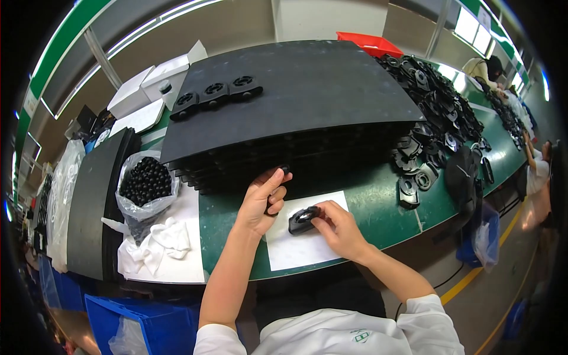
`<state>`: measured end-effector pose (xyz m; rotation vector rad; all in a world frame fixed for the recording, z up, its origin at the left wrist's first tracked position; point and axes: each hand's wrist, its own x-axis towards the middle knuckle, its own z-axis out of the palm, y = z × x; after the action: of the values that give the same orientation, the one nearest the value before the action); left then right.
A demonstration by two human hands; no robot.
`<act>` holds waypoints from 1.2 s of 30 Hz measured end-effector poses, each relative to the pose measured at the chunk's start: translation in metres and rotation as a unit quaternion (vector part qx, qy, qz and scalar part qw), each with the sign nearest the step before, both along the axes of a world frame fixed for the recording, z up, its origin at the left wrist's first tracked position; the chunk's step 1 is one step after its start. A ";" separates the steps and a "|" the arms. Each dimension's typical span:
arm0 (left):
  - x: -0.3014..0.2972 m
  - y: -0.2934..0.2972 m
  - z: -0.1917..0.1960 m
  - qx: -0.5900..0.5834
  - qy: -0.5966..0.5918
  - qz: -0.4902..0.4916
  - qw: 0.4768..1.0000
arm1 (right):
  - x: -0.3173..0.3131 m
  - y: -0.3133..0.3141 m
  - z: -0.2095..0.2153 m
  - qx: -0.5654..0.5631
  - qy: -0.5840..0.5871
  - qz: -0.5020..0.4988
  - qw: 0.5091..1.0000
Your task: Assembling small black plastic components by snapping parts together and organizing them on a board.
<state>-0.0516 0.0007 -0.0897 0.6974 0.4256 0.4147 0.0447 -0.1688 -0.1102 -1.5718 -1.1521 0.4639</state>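
My left hand (265,198) is raised in front of the stacked black sheets, its thumb and index finger pinching a small round black piece (286,169). Over a white paper sheet (307,251) my right hand (340,229) grips a glossy black molded part (303,220) by its right end. The part is tilted, and the fingers cover some of it. To the left, a clear plastic bag (176,188) holds many small black balls (145,180). Three black parts with round openings (216,90) sit in a row on the top sheet of the stack (319,83).
Loose black molded parts (438,106) are heaped on the green table (378,234) to the right. A red bin (370,42) stands behind. White cloth (157,245) lies near the bag, beside upright black sheets (94,207). Other people (535,168) work at the far right.
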 end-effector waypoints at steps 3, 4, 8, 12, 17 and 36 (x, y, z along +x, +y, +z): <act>0.000 0.000 0.000 0.005 -0.008 -0.003 1.000 | -0.004 -0.002 0.008 -0.008 -0.092 0.049 0.995; -0.001 -0.001 0.001 0.006 -0.009 -0.003 1.000 | -0.006 -0.001 0.008 -0.008 -0.092 0.049 0.994; 0.000 -0.001 0.003 0.027 -0.009 -0.006 1.000 | -0.003 0.001 0.002 -0.004 -0.038 0.094 0.995; 0.001 -0.001 0.004 0.050 -0.010 -0.017 0.999 | 0.014 0.003 -0.006 0.028 0.264 0.143 0.953; -0.001 -0.004 0.004 0.042 -0.012 -0.032 0.999 | 0.024 -0.003 0.005 0.048 0.521 0.162 0.837; -0.002 -0.012 0.009 0.110 -0.020 -0.118 0.987 | 0.049 -0.010 0.028 0.269 -0.373 0.035 0.887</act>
<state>-0.0541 -0.0113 -0.0810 0.9421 0.2565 0.2535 0.0937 -0.1787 -0.0825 -1.2207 -1.7320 -0.4537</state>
